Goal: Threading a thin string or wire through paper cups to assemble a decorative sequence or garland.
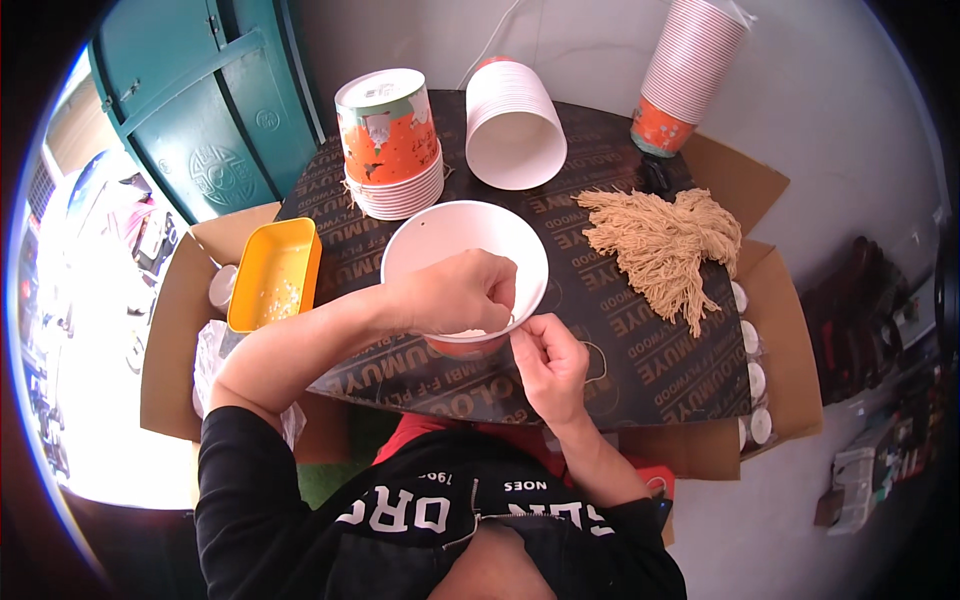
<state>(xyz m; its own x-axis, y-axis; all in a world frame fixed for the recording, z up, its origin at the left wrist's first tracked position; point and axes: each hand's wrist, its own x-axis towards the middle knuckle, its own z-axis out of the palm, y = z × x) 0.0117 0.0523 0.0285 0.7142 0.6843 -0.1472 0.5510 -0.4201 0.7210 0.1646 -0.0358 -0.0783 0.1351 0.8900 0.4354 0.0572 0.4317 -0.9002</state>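
Note:
A white-lined paper bucket [425, 240] with an orange outside stands tilted toward me near the table's front edge. My left hand [465, 290] reaches over its rim with the fingers curled closed inside; what they grip is hidden. Just outside the rim, at the near right, my right hand [552, 365] is closed in a pinch. From beside its fingers a thin pale cord [603, 362] loops out over the tabletop. The pinched tip itself is too small to make out clearly.
Behind stand an upside-down bucket stack [385, 145], a stack on its side [515, 140] and a taller stack [690, 75]. Beige cords [665, 245] lie in a bundle at right. A yellow tray [275, 270] with small white bits sits left. Cardboard boxes [780, 330] flank the table.

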